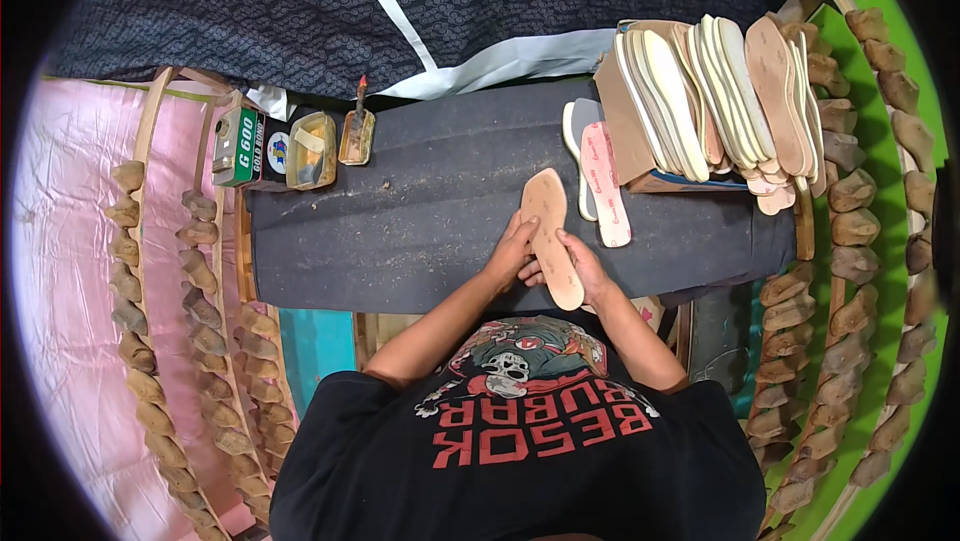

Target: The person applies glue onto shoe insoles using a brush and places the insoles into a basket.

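A tan insole (548, 226) with small dark marks is held in front of me, over the near edge of the dark cloth-covered table. My left hand (514, 253) is closed on its left edge, some fingers reaching behind it. On the other side, my right hand (583, 265) grips the lower part, thumb on the face. Right of my hands, a pale insole with pink printing (606, 196) lies partly over a grey insole with a cream rim (577, 119). The underside of the held insole is hidden.
A cardboard box (622, 111) packed with upright insoles (725, 91) stands back right. At the left are a green and black can (237, 146), a crusted tub (314, 176) and a small tray with a brush (357, 136). Racks of wooden shoe lasts (850, 221) flank the table (420, 191).
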`<action>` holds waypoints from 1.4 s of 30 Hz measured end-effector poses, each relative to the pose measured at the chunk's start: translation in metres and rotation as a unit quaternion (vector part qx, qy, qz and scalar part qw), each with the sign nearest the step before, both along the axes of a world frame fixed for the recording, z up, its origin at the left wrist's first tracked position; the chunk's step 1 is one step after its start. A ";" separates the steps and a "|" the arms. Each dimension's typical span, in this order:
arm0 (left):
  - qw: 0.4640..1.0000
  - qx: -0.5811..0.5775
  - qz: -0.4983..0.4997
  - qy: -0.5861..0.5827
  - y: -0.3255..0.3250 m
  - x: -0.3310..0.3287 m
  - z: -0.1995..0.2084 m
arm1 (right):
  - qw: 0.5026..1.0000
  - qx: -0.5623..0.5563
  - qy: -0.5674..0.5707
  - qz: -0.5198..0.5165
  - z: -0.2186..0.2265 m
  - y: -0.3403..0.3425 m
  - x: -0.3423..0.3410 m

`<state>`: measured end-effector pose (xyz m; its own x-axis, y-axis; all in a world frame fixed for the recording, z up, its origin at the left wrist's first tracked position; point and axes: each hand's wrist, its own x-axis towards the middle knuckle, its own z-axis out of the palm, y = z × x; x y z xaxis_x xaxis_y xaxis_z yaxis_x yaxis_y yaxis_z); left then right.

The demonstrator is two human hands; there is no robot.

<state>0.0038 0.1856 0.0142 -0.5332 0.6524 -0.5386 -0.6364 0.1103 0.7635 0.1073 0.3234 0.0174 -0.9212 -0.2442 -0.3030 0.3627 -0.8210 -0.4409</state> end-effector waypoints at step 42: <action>0.934 0.271 0.186 -0.143 -0.295 -0.146 0.009 | 0.809 0.584 -0.047 -0.037 0.018 -0.150 -0.451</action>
